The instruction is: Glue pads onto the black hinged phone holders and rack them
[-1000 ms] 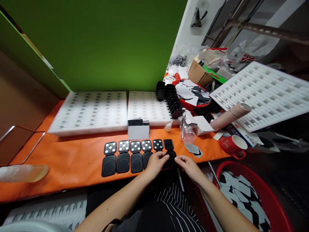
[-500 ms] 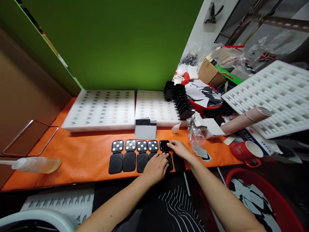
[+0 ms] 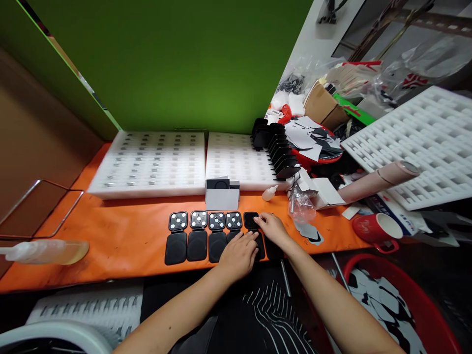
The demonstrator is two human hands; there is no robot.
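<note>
Along the orange table edge lie several hinged black folding panels [image 3: 186,246], opened flat in a row. On the left ones, the small upper squares [image 3: 178,221] show white round dots. The fifth upper square is a plain black square panel [image 3: 251,221]. My right hand [image 3: 273,230] has its thumb and fingers closed at that square's right edge. Just below it, my left hand [image 3: 239,254] lies palm down with fingers stretched over the lower black panels, partly covering two of them. Another black panel [image 3: 273,249] shows under my right wrist.
White foam trays [image 3: 147,164] stand behind, with a rack of black pieces [image 3: 282,152] at right. A small dropper bottle [image 3: 269,192], white and grey cards [image 3: 222,196], a bottle of yellowish liquid [image 3: 47,250], a red mug [image 3: 376,231] and a pink flask [image 3: 379,182] surround the work area.
The camera view has shifted slightly. Both hands keep nearly the same places on the panels, with my right fingers still at the plain black square's edge.
</note>
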